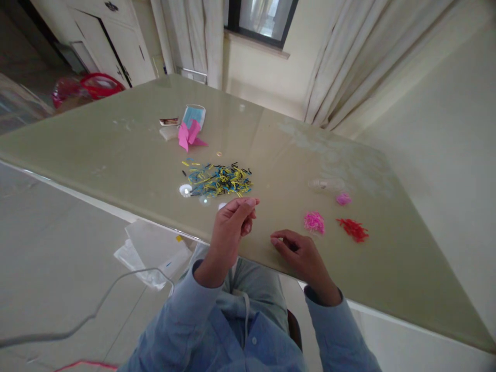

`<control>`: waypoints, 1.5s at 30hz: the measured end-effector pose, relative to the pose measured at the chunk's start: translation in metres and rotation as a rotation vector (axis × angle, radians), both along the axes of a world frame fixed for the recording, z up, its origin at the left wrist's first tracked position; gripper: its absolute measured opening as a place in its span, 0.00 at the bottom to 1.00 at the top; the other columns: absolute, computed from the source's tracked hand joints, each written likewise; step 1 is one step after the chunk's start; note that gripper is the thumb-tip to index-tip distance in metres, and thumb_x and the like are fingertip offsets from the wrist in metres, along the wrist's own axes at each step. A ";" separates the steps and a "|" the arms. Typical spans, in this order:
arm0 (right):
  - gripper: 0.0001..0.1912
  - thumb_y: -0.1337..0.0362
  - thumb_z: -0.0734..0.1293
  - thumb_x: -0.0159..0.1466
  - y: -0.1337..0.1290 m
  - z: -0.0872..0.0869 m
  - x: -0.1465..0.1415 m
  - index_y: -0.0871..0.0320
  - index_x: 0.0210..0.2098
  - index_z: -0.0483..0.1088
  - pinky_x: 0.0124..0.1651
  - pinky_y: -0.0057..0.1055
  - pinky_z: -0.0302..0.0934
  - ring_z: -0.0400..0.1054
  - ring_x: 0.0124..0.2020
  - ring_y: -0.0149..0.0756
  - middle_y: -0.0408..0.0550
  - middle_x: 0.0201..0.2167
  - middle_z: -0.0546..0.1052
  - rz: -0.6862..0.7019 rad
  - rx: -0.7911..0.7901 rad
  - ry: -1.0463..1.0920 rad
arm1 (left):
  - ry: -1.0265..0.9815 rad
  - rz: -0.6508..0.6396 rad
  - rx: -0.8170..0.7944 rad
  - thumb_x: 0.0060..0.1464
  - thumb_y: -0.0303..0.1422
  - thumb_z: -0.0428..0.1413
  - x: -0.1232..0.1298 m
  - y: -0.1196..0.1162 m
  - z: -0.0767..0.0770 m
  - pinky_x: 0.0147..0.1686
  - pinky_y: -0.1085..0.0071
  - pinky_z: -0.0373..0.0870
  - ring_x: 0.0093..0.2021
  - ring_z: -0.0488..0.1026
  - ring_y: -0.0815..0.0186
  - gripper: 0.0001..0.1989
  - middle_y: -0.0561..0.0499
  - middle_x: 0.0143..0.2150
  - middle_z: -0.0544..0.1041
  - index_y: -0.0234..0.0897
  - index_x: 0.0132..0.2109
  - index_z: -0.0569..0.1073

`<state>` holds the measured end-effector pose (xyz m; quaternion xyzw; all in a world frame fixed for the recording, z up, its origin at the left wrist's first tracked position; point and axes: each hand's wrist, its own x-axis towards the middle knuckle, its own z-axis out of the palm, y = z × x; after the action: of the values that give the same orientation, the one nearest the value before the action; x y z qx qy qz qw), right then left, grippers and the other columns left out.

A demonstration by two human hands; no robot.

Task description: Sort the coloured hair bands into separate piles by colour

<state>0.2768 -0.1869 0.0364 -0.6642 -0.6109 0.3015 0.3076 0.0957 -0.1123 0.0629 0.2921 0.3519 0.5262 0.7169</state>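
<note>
My left hand [235, 222] is raised over the table's near edge, thumb and forefinger pinched together. Anything between those fingertips is too small to make out. Just beyond it lies a loose pile of thin yellow, blue and black strands [225, 180], perhaps small rubber bands. My right hand [296, 250] rests low by the table edge, its fingers curled and thumb tip close to the forefinger; what it holds, if anything, does not show. To its right are a pile of pink strands [314, 222] and a pile of red strands [353, 230].
A smaller pink bundle [343, 198] lies beside a clear plastic item [325, 184]. Farther back on the glossy table [127, 137] are folded pink paper [189, 135], a blue face mask [194, 114] and a small packet [169, 122]. A cable [96, 310] runs at lower left.
</note>
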 end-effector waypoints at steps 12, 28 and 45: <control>0.14 0.54 0.69 0.64 -0.042 -0.023 0.038 0.59 0.36 0.80 0.23 0.26 0.52 0.58 0.20 0.28 0.42 0.20 0.71 -0.257 0.187 0.254 | -0.202 -0.211 -0.088 0.51 0.41 0.66 0.059 -0.032 0.030 0.18 0.80 0.52 0.18 0.60 0.79 0.14 0.56 0.25 0.71 0.35 0.38 0.78; 0.11 0.62 0.66 0.66 -0.043 -0.027 0.027 0.60 0.37 0.80 0.24 0.23 0.55 0.63 0.20 0.27 0.44 0.22 0.77 -0.142 0.300 0.147 | 0.669 -0.197 0.467 0.51 0.31 0.58 0.129 0.002 -0.014 0.29 0.74 0.65 0.26 0.70 0.71 0.06 0.53 0.26 0.78 0.34 0.30 0.79; 0.10 0.63 0.65 0.65 -0.041 -0.025 0.026 0.59 0.29 0.74 0.26 0.24 0.53 0.60 0.21 0.28 0.41 0.19 0.71 -0.124 0.326 0.081 | 0.740 -0.195 1.031 0.57 0.29 0.59 0.128 0.004 -0.036 0.33 0.75 0.69 0.29 0.72 0.71 0.06 0.49 0.33 0.80 0.38 0.36 0.82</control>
<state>0.3026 -0.2277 0.0115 -0.6293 -0.5967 0.2055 0.4536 0.2232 -0.1086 0.0273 0.7923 0.2496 0.4246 0.3602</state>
